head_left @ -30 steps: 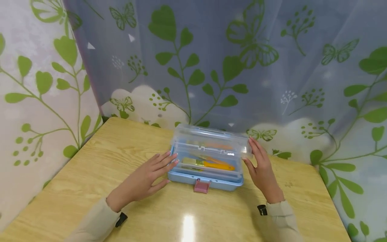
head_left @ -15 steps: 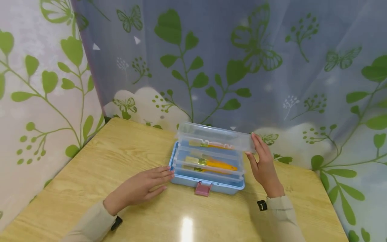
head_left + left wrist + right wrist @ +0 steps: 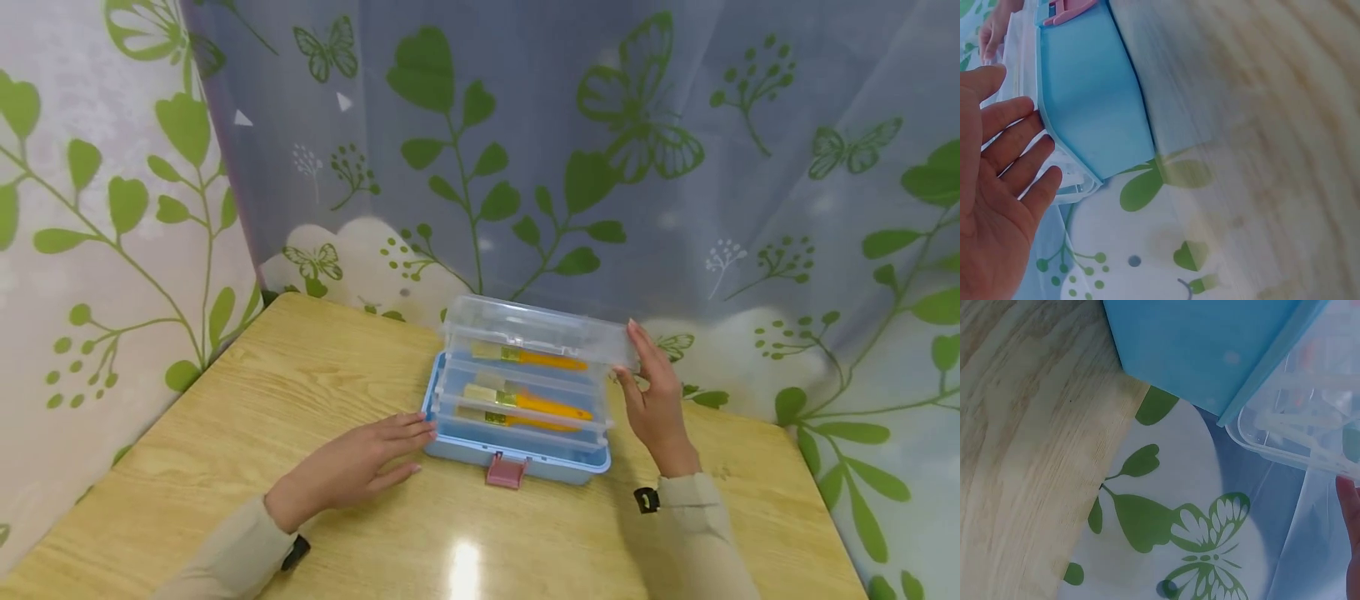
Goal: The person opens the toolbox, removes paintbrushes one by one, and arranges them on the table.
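Note:
A light blue box (image 3: pixel 465 452) with a pink latch (image 3: pixel 506 472) stands on the table, its clear lid (image 3: pixel 540 327) raised and leaning back. Clear stepped trays inside carry flat paintbrushes (image 3: pixel 553 406) with orange handles and pale bristles. My left hand (image 3: pixel 352 467) has its fingers stretched out, tips against the box's left rim; the left wrist view shows these fingers (image 3: pixel 1025 140) at the rim too. At the lid's right end, my right hand (image 3: pixel 660 408) holds it between thumb and fingers. Only a sliver of that hand (image 3: pixel 1352 519) appears in the right wrist view, beside the clear plastic.
The box rests on a light wooden table (image 3: pixel 337 358) near its back edge. Behind hangs a grey-blue curtain (image 3: pixel 525 100) with green leaves and butterflies, close to the raised lid. A pale patterned cloth (image 3: pixel 45 333) borders the left side.
The lid has swung up and back with my right hand, and the brushes in the trays show more clearly. My left hand has slid down from the lid's side to the box's left rim.

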`<state>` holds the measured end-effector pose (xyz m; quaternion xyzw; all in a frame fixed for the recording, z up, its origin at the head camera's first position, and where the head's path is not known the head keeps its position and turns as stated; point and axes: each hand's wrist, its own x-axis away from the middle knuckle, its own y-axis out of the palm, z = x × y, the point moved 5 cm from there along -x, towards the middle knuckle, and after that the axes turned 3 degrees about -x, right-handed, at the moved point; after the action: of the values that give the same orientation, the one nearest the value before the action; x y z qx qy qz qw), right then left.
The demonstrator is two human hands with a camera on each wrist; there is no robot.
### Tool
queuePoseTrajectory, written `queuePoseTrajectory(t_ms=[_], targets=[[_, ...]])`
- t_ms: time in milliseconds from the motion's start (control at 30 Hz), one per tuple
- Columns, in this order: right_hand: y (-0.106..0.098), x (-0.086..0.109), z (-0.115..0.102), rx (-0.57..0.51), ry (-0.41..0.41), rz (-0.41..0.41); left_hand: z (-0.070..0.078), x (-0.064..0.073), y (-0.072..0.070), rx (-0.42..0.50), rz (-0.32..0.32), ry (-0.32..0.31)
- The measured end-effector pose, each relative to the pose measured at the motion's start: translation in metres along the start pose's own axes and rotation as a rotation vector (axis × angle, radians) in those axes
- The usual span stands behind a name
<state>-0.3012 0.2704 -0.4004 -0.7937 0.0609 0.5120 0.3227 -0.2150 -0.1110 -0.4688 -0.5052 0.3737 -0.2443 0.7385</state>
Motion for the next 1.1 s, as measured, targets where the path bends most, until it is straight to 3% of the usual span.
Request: queuePoseTrajectory(t_ms=[167,367,533,700,900,1100], targets=[[0.003,0.0,0.005,-0.042,0.025,0.075,-0.001,-0.001,0.004,0.03,-0.04,-0.032],[0.006,-0.003,0.01,-0.121,0.108,0.168,-0.002,-0.001,0.004,0.042,-0.037,-0.048],[0.007,-0.007,-0.005,-0.178,0.175,0.224,-0.003,0.001,0.005,0.069,-0.063,-0.067],[0.009,-0.013,-0.018,-0.181,0.231,0.234,-0.004,0.003,0.005,0.071,-0.063,-0.071],[0.014,-0.015,-0.015,-0.205,0.327,0.194,-0.004,-0.001,0.004,0.09,-0.046,-0.064],[0.015,-0.016,-0.012,-0.161,0.392,0.204,-0.003,-0.006,0.005,0.108,-0.055,-0.068]])
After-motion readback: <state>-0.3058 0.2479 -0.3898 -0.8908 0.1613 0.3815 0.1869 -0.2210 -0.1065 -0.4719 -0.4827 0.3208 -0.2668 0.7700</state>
